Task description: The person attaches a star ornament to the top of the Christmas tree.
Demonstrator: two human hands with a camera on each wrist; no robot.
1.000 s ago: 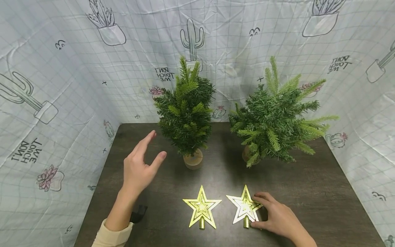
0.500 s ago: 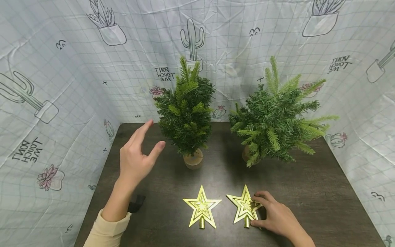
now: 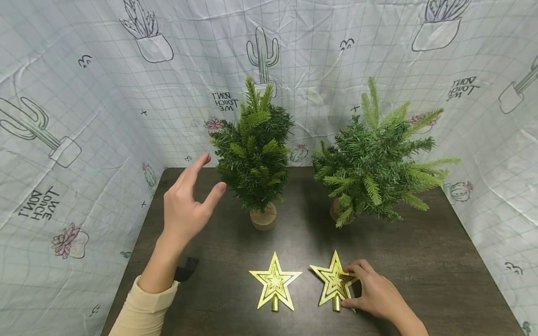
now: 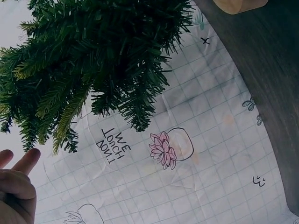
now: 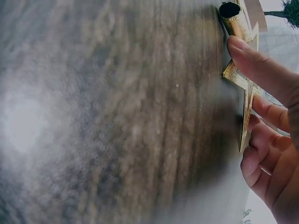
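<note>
My right hand [image 3: 378,294] grips the right edge of a gold star tree topper [image 3: 334,279], thumb by its tube and fingers on a right point. In the right wrist view the thumb lies along the star [image 5: 240,77] and the other fingers curl at its far side. A matching gold star topper [image 3: 275,281] lies flat to its left. My left hand [image 3: 185,207] hovers left of a small artificial Christmas tree [image 3: 254,158], thumb and fingers spread apart, holding nothing. The left wrist view shows its fingertips near the tree's branches [image 4: 93,56].
A second artificial tree [image 3: 374,158] with spreading branches stands at the back right. Both trees have round wooden bases [image 3: 263,218]. The dark wooden table [image 3: 437,261] ends at a cactus-print cloth [image 3: 311,56] behind and on both sides.
My left hand has moved up and away, closer to the upper part of the left tree. The right star has shifted very slightly right and up in my right hand.
</note>
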